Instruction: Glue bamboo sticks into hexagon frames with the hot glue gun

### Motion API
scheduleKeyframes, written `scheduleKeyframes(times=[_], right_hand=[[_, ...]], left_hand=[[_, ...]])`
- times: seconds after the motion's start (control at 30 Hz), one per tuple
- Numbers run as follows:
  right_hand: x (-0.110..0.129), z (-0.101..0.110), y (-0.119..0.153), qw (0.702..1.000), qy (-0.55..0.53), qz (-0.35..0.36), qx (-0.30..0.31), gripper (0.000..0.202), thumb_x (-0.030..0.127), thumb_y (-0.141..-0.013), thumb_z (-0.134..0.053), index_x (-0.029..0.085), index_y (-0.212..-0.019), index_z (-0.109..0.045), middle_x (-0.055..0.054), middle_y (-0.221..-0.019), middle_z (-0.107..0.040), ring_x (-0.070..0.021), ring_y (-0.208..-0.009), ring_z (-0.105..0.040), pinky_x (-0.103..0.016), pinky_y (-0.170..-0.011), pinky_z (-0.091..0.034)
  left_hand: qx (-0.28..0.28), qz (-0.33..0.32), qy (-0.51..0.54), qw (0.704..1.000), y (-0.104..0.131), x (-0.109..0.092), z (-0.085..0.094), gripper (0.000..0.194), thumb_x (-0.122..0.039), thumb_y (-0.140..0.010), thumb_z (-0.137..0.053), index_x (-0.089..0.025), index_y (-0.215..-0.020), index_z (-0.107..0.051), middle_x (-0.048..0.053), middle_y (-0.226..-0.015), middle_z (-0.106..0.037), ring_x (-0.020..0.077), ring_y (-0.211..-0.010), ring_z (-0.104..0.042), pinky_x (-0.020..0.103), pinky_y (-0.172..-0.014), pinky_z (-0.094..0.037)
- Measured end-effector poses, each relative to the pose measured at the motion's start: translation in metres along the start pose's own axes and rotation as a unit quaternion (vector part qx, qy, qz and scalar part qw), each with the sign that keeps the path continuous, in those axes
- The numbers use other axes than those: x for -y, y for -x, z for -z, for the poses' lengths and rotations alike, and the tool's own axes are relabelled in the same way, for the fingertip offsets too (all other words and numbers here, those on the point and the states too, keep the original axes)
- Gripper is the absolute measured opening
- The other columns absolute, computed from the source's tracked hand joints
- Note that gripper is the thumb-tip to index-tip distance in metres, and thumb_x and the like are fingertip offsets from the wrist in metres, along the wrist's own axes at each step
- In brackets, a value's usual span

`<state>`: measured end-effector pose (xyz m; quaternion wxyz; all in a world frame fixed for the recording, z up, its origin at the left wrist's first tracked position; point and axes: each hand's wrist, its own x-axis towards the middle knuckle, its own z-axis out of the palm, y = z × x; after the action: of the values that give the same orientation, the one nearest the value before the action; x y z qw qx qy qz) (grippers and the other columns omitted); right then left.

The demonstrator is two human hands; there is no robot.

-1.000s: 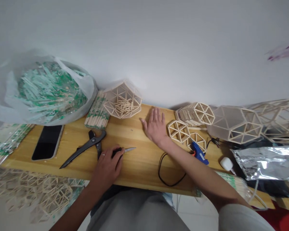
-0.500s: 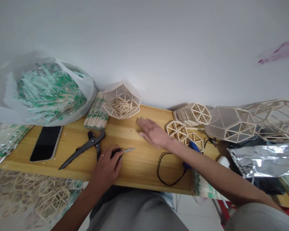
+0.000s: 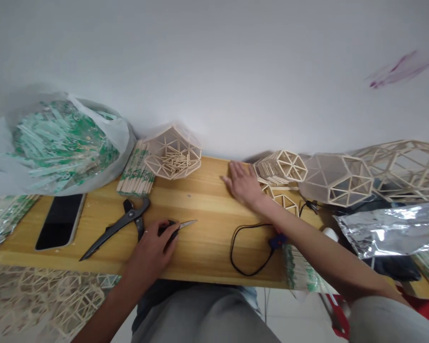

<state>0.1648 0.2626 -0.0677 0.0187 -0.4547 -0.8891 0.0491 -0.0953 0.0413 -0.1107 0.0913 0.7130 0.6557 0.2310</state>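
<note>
My left hand [image 3: 153, 248] rests on the wooden table, its fingers closed round the black handle of what look like small scissors [image 3: 187, 224], whose pointed blade faces right. Just left of it lies a large pair of black-handled cutters [image 3: 110, 231]. My right hand [image 3: 243, 185] lies flat near the back edge with its fingers spread and nothing in them. Beside its fingertips is a hexagonal stick frame [image 3: 289, 166] with many sticks in it. My right forearm partly covers flat stick hexagons [image 3: 286, 202] and a blue tool [image 3: 278, 240] with a black cord.
A stick-framed bowl [image 3: 173, 162] holds short sticks, next to bundled wrapped chopsticks [image 3: 137, 169]. A plastic bag [image 3: 67, 147] of wrappers and a phone [image 3: 60, 221] are at the left. More stick frames [image 3: 343, 183] and a foil sheet [image 3: 389, 231] lie at the right.
My right hand has moved right and back across the table, up to the stick-filled hexagon frame. My left hand stays on the small scissors. The view has shifted slightly.
</note>
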Motion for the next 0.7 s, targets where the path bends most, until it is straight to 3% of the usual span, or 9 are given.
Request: scheduleKeyframes(times=[0.03, 0.07, 0.17, 0.23, 0.3, 0.37, 0.5, 0.57, 0.7], right_hand=[[0.001, 0.001, -0.001, 0.999, 0.002, -0.029, -0.023, 0.065, 0.041, -0.115, -0.035, -0.003, -0.162, -0.042, -0.030, -0.166, -0.043, -0.0377, -0.160, -0.038, -0.062, -0.132, -0.024], [0.004, 0.002, 0.000, 0.999, -0.007, -0.011, -0.032, 0.065, 0.041, -0.115, -0.035, -0.003, -0.163, -0.041, -0.028, -0.168, -0.041, -0.0367, -0.162, -0.035, -0.061, -0.133, -0.023], [0.022, -0.004, 0.020, 0.977, -0.065, 0.204, 0.022, 0.058, 0.041, -0.116, -0.036, 0.012, -0.166, -0.043, -0.015, -0.173, -0.038, -0.0280, -0.165, -0.027, -0.051, -0.135, -0.024], [0.035, -0.014, 0.040, 0.954, -0.086, 0.282, 0.059, 0.057, 0.044, -0.116, -0.039, 0.019, -0.167, -0.041, -0.010, -0.175, -0.036, -0.0253, -0.166, -0.026, -0.050, -0.136, -0.023], [0.047, -0.026, 0.054, 0.960, -0.097, 0.255, 0.059, 0.061, 0.047, -0.115, -0.040, 0.018, -0.169, -0.037, -0.011, -0.177, -0.030, -0.0270, -0.167, -0.023, -0.053, -0.136, -0.023], [0.058, -0.035, 0.057, 0.980, -0.105, 0.167, 0.039, 0.067, 0.050, -0.115, -0.038, 0.014, -0.171, -0.031, -0.015, -0.178, -0.025, -0.0300, -0.168, -0.019, -0.057, -0.135, -0.023], [0.088, -0.045, 0.044, 0.993, -0.116, 0.018, 0.008, 0.077, 0.054, -0.113, -0.036, 0.005, -0.172, -0.023, -0.023, -0.178, -0.019, -0.0368, -0.168, -0.013, -0.065, -0.134, -0.019], [0.105, -0.046, 0.044, 0.993, -0.117, 0.026, 0.009, 0.081, 0.057, -0.112, -0.036, 0.002, -0.171, -0.023, -0.022, -0.178, -0.017, -0.0394, -0.168, -0.011, -0.068, -0.134, -0.016], [0.126, -0.048, 0.068, 0.984, -0.120, 0.127, 0.012, 0.083, 0.059, -0.111, -0.039, 0.001, -0.169, -0.026, -0.018, -0.179, -0.018, -0.0368, -0.168, -0.010, -0.064, -0.136, -0.015]], left_hand=[[0.005, 0.000, 0.000, 1.000, -0.001, 0.001, 0.000, 0.031, -0.030, -0.104, -0.055, -0.023, -0.127, -0.075, 0.014, -0.118, -0.068, 0.0267, -0.108, -0.069, 0.044, -0.096, -0.062], [0.010, -0.001, -0.001, 1.000, -0.001, 0.001, 0.001, 0.032, -0.031, -0.104, -0.055, -0.023, -0.127, -0.075, 0.013, -0.118, -0.069, 0.0270, -0.109, -0.069, 0.045, -0.097, -0.062], [0.031, -0.010, -0.015, 0.999, -0.001, 0.004, 0.004, 0.033, -0.034, -0.105, -0.056, -0.025, -0.131, -0.074, 0.013, -0.119, -0.070, 0.0277, -0.110, -0.069, 0.045, -0.098, -0.061], [0.049, -0.017, -0.019, 0.998, 0.003, 0.006, 0.006, 0.034, -0.034, -0.105, -0.056, -0.026, -0.133, -0.073, 0.013, -0.118, -0.071, 0.0280, -0.108, -0.070, 0.044, -0.096, -0.061], [0.062, -0.021, -0.012, 0.998, 0.009, 0.007, 0.009, 0.035, -0.035, -0.105, -0.055, -0.026, -0.133, -0.073, 0.012, -0.116, -0.071, 0.0277, -0.106, -0.070, 0.043, -0.092, -0.062], [0.061, -0.025, -0.001, 0.998, 0.014, 0.008, 0.013, 0.035, -0.036, -0.105, -0.055, -0.027, -0.133, -0.074, 0.011, -0.115, -0.070, 0.0268, -0.104, -0.070, 0.043, -0.090, -0.062], [0.000, -0.011, 0.001, 1.000, 0.016, 0.009, 0.025, 0.037, -0.042, -0.106, -0.055, -0.027, -0.135, -0.073, 0.012, -0.116, -0.067, 0.0275, -0.106, -0.069, 0.043, -0.091, -0.062], [-0.037, 0.016, -0.009, 0.999, 0.012, 0.008, 0.033, 0.042, -0.048, -0.105, -0.055, -0.026, -0.137, -0.071, 0.012, -0.118, -0.066, 0.0283, -0.108, -0.068, 0.044, -0.092, -0.062], [-0.061, 0.064, -0.014, 0.996, 0.006, 0.006, 0.043, 0.045, -0.053, -0.104, -0.055, -0.027, -0.139, -0.067, 0.011, -0.120, -0.066, 0.0287, -0.110, -0.067, 0.046, -0.095, -0.060]])
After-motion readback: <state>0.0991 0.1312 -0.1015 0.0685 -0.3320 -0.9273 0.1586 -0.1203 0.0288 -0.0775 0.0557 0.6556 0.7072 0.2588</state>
